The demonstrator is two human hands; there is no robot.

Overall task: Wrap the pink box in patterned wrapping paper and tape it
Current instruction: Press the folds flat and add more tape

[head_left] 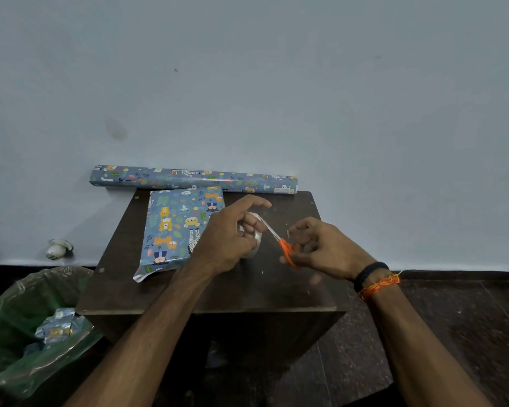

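The box (177, 227) lies on the left half of the small dark table (276, 289), covered in blue animal-patterned paper with a loose flap at its near end; no pink shows. My left hand (229, 239) grips a clear tape roll (254, 239) just right of the box. My right hand (321, 248) holds orange-handled scissors (279, 239), their blades pointing up-left against the tape roll.
A roll of the same patterned paper (193, 179) lies along the table's far edge against the wall. A bin lined with a green bag (21, 324), holding paper scraps, stands left of the table. Dark floor surrounds the table.
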